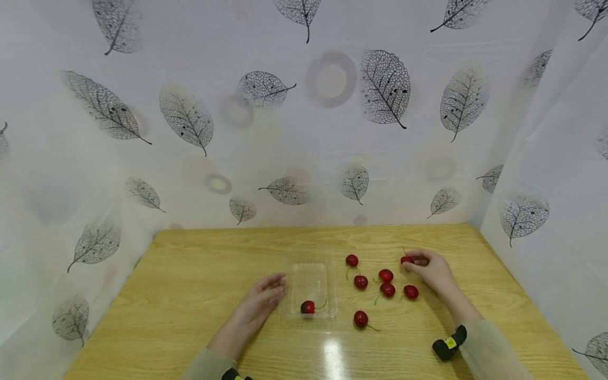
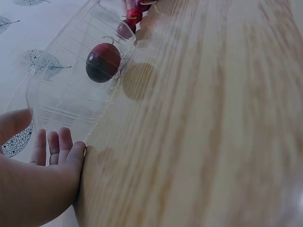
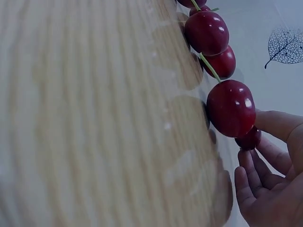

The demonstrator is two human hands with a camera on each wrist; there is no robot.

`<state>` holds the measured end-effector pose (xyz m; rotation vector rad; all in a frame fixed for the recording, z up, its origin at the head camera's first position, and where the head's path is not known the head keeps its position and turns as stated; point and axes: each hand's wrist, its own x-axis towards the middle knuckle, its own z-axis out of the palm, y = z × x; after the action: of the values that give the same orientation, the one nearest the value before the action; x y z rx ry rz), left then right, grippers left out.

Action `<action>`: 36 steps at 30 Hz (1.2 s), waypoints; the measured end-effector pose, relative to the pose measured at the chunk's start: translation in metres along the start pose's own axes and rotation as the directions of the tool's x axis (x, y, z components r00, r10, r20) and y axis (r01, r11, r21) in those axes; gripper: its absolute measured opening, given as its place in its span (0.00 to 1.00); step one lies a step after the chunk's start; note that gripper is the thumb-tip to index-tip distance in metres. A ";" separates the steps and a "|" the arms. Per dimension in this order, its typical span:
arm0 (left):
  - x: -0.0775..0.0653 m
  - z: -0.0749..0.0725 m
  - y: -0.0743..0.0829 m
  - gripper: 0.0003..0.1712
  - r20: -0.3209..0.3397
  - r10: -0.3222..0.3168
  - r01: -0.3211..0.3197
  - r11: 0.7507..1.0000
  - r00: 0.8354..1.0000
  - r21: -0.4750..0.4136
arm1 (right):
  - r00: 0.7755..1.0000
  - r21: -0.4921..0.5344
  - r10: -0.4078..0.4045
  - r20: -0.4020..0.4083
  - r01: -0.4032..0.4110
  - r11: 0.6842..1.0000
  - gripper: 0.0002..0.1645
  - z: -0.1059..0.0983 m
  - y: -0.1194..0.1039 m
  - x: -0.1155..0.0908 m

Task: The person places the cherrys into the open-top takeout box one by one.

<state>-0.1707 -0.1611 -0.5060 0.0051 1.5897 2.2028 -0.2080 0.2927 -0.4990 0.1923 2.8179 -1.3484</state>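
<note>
My right hand (image 1: 434, 272) pinches a red cherry (image 1: 406, 260) between thumb and fingers at the right side of the table, its stem pointing up. In the right wrist view that cherry (image 3: 251, 141) is partly hidden behind a nearer cherry (image 3: 231, 109). With fingers loosely extended, my left hand (image 1: 258, 303) rests at the left side of a clear plastic box (image 1: 287, 287). Inside the box, near its front, lies one dark red cherry (image 1: 307, 307) with its stem to the right. The left wrist view shows the fingertips (image 2: 65, 137) right at the box's wall.
Several loose cherries lie between box and right hand, among them a touching pair (image 1: 387, 289) and one (image 1: 360, 319) nearer the front. A wooden table (image 1: 199, 274) bears everything. Leaf-printed sheeting (image 1: 304, 132) closes off the back and both sides.
</note>
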 end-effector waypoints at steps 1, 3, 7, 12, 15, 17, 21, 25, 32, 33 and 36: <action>0.000 0.000 0.000 0.33 -0.001 -0.001 0.001 1.000 1.000 0.000 | 1.000 0.001 0.000 0.001 0.000 1.000 0.29 0.000 0.000 0.000; 0.000 0.000 0.000 0.32 -0.002 -0.001 0.001 1.000 1.000 0.001 | 1.000 0.004 -0.001 0.006 0.001 1.000 0.29 -0.001 -0.002 0.001; 0.000 0.000 -0.001 0.33 0.001 0.002 -0.002 1.000 1.000 0.002 | 1.000 0.013 -0.012 0.015 0.012 1.000 0.30 0.000 -0.008 0.000; 0.000 -0.001 -0.001 0.32 0.000 0.007 -0.007 1.000 1.000 -0.002 | 0.999 0.012 -0.038 0.010 0.038 0.999 0.28 0.003 -0.016 -0.001; 0.000 -0.001 -0.001 0.32 0.002 0.009 -0.009 1.000 1.000 -0.004 | 0.999 0.005 -0.051 0.003 0.051 0.999 0.26 0.005 -0.022 0.000; 0.000 -0.001 -0.001 0.32 0.003 0.009 -0.009 1.000 1.000 -0.005 | 0.998 0.004 -0.056 -0.001 0.056 0.998 0.25 0.007 -0.026 0.000; 0.000 0.000 -0.002 0.33 0.004 0.012 -0.012 1.000 1.000 -0.005 | 0.997 0.011 -0.071 0.000 0.071 0.997 0.25 0.009 -0.035 -0.001; 0.000 0.000 -0.002 0.33 0.007 0.016 -0.016 1.000 1.000 -0.006 | 0.995 0.030 -0.099 0.001 0.099 0.995 0.26 0.012 -0.044 -0.002; 0.001 -0.001 -0.003 0.32 0.004 0.017 -0.017 1.000 1.000 -0.004 | 0.994 0.097 -0.111 0.022 0.109 0.989 0.26 0.021 -0.064 -0.005; 0.001 -0.001 -0.003 0.32 0.002 0.018 -0.018 1.000 1.000 -0.006 | 0.994 0.104 -0.111 0.024 0.108 0.989 0.26 0.023 -0.067 -0.005; 0.001 -0.001 -0.003 0.32 0.000 0.018 -0.018 1.000 1.000 -0.006 | 0.992 0.121 -0.120 0.035 0.114 0.986 0.26 0.028 -0.076 -0.005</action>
<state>-0.1713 -0.1608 -0.5095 0.0171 1.5890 2.2211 -0.2127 0.2236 -0.4574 -0.0013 2.7554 -1.5259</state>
